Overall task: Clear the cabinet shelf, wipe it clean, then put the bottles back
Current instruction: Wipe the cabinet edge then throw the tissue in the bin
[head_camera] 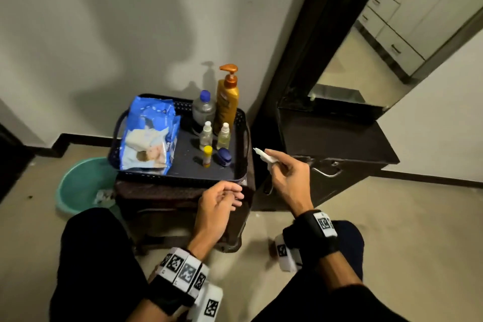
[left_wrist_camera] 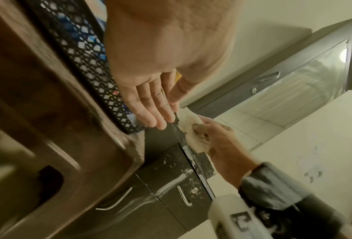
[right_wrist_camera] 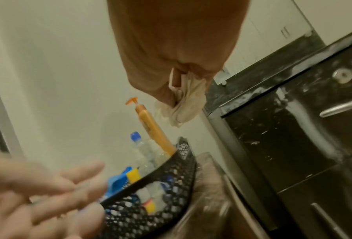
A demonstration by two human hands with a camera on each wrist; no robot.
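Observation:
A dark perforated tray (head_camera: 180, 176) on a brown stool holds an orange pump bottle (head_camera: 226, 102), a clear blue-capped bottle (head_camera: 203, 108), two small spray bottles (head_camera: 206, 134), a yellow-capped tube (head_camera: 207, 155) and a small blue item (head_camera: 224, 157). My right hand (head_camera: 285, 172) grips a crumpled white wipe (head_camera: 264, 155) between the tray and the dark cabinet shelf (head_camera: 339, 138); the wipe (right_wrist_camera: 183, 105) hangs below my fist in the right wrist view. My left hand (head_camera: 222, 198) hovers at the tray's front right corner, fingers relaxed, holding nothing (left_wrist_camera: 150, 103).
A blue pack of wet wipes (head_camera: 150, 136) lies on the tray's left side. A teal bin (head_camera: 81, 188) stands on the floor to the left. Above the cabinet shelf rises a mirror (head_camera: 386, 34). The cabinet doors have metal handles (head_camera: 326, 171).

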